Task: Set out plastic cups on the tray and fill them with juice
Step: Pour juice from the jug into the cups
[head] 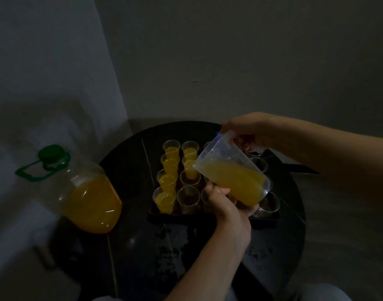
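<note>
**Both hands held the jug tilted over the tray**

The right hand (249, 131), right of the frame's centre, had its fingers curled round the handle of a clear plastic jug (229, 157). The left hand (225, 203), just below it, cupped the base of the jug from under, thumb on the side and fingers bent round the bottom. The jug leaned down to the left, and the orange juice (240, 183) lay against its lower wall. Its spout was right above one half-filled cup (190, 170) in the second column of the tray (186, 217). The full cups (167, 180) stood in the leftmost column, and the empty cups (189, 198) nearer the hands. The tray sat on a round dark table (132, 246). At the left of the frame stood a big bottle (88, 196) with a green cap, partly full.
</note>
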{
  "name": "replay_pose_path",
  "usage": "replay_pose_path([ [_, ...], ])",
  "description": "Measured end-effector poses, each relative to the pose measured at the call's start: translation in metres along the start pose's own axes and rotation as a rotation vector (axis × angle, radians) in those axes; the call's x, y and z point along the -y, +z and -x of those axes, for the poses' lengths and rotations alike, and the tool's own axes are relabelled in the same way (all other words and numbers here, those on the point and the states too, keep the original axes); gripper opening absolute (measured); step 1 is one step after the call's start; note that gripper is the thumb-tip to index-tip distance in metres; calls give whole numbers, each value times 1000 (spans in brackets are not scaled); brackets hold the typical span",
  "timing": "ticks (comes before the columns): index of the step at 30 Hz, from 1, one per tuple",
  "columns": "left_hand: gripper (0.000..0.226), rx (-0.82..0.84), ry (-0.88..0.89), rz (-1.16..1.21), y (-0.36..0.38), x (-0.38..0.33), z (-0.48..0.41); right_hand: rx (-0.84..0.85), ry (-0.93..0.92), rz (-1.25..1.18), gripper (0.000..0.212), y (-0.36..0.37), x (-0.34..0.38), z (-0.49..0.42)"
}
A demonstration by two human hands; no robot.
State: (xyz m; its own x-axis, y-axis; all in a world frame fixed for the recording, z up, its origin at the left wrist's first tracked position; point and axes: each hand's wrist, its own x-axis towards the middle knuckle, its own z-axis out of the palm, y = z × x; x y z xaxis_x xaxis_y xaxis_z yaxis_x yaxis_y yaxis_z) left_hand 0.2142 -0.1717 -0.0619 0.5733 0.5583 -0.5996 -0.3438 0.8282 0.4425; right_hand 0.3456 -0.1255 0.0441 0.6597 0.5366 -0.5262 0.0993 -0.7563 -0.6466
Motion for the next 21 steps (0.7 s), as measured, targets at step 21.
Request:
replay_pose_path([
  [21, 55, 30, -12, 8, -10, 1, -7, 8, 23, 91, 16, 8, 9, -6],
])
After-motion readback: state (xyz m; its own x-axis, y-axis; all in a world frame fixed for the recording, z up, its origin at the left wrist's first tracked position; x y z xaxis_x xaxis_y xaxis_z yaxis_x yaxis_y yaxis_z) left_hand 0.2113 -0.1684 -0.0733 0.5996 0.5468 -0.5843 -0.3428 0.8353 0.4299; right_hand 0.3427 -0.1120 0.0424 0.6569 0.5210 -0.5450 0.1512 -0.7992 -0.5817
